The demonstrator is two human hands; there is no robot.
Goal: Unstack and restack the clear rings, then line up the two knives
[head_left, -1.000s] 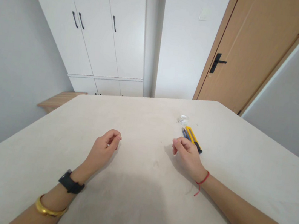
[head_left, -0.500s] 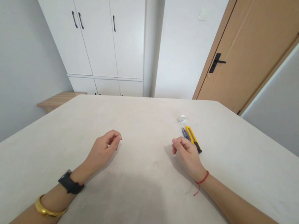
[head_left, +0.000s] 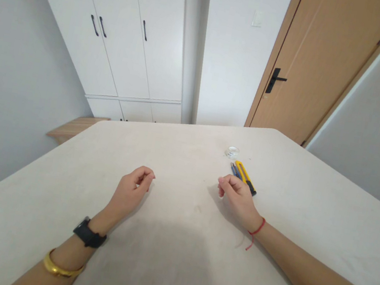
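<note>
My left hand (head_left: 132, 187) rests on the pale table (head_left: 181, 153) with its fingers curled in and the thumb against the index finger, nothing visible in them. Across from it lies my right hand (head_left: 239, 202), loosely closed in the same way, also with nothing visible in it. Just beyond the right hand is a yellow and black utility knife (head_left: 242, 170), its near end partly behind the hand. Alongside the knife is a slim blue pen-like item (head_left: 235, 170), partly hidden by my fingers. A small clear ring, like a roll of tape (head_left: 232, 156), sits farther back.
Behind the table stand a white wardrobe (head_left: 130, 64) with black handles and a wooden door (head_left: 320, 62). A wooden ledge (head_left: 75, 127) shows past the far left corner. On my left wrist are a black watch (head_left: 89, 232) and a gold bangle (head_left: 61, 269).
</note>
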